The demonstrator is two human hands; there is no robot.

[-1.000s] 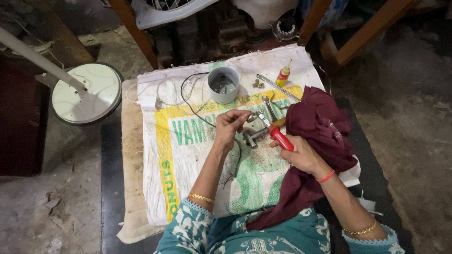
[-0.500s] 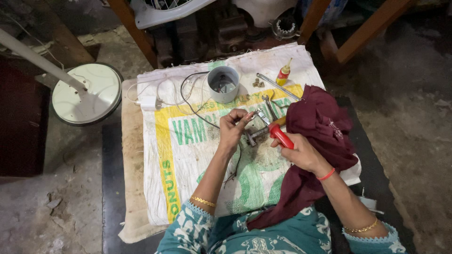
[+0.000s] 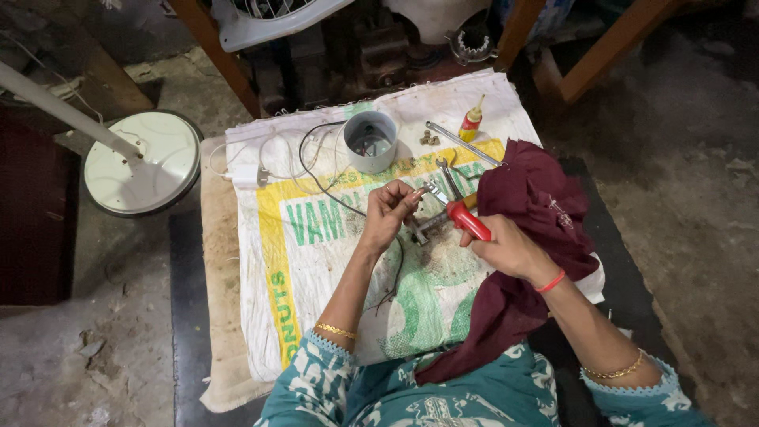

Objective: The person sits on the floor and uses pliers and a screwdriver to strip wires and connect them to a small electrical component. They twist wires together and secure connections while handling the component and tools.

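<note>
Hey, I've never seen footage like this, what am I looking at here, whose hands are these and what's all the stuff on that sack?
There is no machine here: a person sits on the floor, and a camera worn on their head looks down at their own two bare hands. The right hand grips red-handled pliers. The left hand pinches a small metal part at the pliers' tip. Everything lies on a printed woven sack spread as a work mat. On it are a grey cup-shaped housing, a black wire, a spanner, a long metal rod and a small yellow and red bottle. A maroon cloth drapes beside the right arm. A round white fan base stands off the mat, to the left.
</note>
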